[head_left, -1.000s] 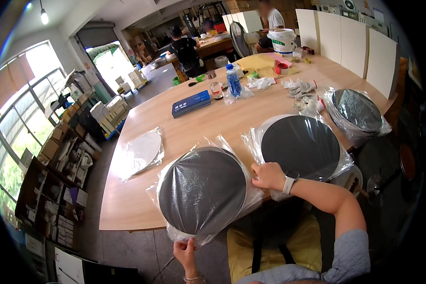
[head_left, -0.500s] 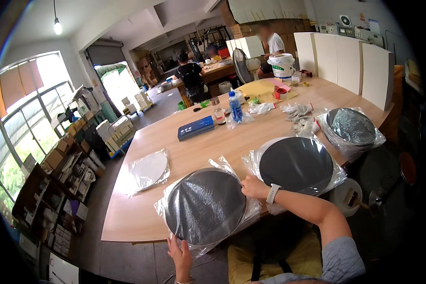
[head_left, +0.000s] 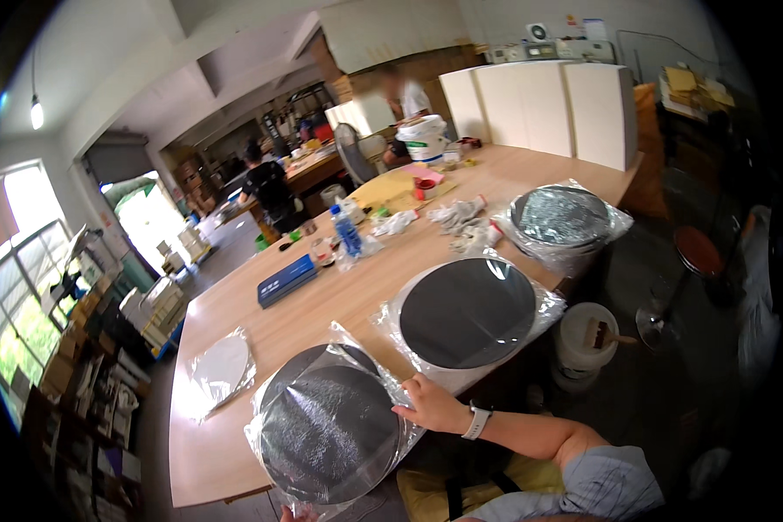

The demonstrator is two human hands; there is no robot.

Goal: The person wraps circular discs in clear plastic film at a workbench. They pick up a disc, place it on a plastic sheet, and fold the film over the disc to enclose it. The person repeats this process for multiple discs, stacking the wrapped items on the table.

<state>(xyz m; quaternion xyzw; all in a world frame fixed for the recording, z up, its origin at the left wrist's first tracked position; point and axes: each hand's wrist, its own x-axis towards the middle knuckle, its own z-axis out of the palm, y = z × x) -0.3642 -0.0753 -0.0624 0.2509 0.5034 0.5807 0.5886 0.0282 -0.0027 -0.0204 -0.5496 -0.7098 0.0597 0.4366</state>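
At the table's near edge lies a dark round disc in a clear plastic bag (head_left: 326,439), its film wrinkled and shiny. Behind it shows the edge of another dark disc (head_left: 309,358). My right hand (head_left: 431,406), with a pale watch at the wrist, pinches the bag at its right side. Of my left hand (head_left: 297,515) only some fingers show, by the bag's near edge at the bottom of the picture; their grip is hidden. A second dark disc on clear film (head_left: 468,313) lies to the right, beyond my right hand.
A bagged white disc (head_left: 220,365) lies left. Farther back are a blue box (head_left: 287,281), a blue-capped bottle (head_left: 345,230), gloves (head_left: 457,215) and a white bucket (head_left: 422,139). More bagged discs (head_left: 561,216) sit right. A bucket with a brush (head_left: 583,339) stands below the table edge.
The view has turned right. The bagged top disc has slid toward me, uncovering the far edge of the disc beneath. My left hand has dropped mostly out of the picture.
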